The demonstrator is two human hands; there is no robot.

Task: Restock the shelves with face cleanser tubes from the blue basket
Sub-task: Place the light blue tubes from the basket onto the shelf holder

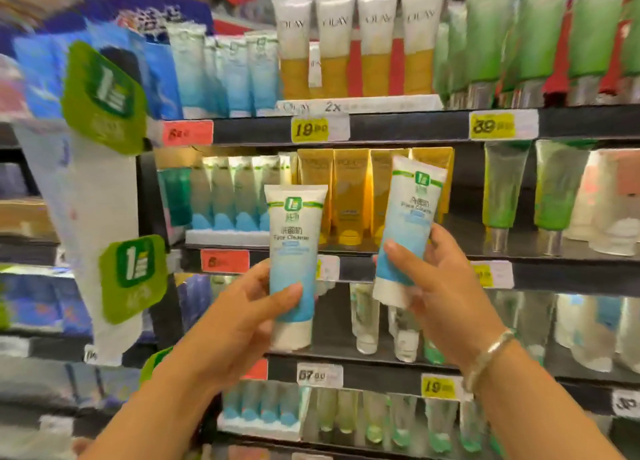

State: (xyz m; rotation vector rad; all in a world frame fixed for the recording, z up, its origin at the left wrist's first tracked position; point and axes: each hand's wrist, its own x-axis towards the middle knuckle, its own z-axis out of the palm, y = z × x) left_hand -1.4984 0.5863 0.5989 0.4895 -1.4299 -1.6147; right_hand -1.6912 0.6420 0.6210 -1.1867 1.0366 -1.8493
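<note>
My left hand [239, 317] grips a white and blue face cleanser tube [294, 248] with a green logo, held upright, cap down. My right hand [433, 279] holds a second matching tube [410, 224], tilted slightly to the right, cap down. Both tubes are raised in front of the second shelf [381, 252], about level with its edge. A row of similar blue-and-white tubes [225, 196] stands at the left of that shelf. The blue basket is out of view.
Gold tubes [349, 196] stand behind the held tubes. White and gold Olay tubes [356, 44] and green tubes [540, 34] fill the top shelf. A green-tagged hanging display strip [104, 196] juts out at the left. Price labels line the shelf edges.
</note>
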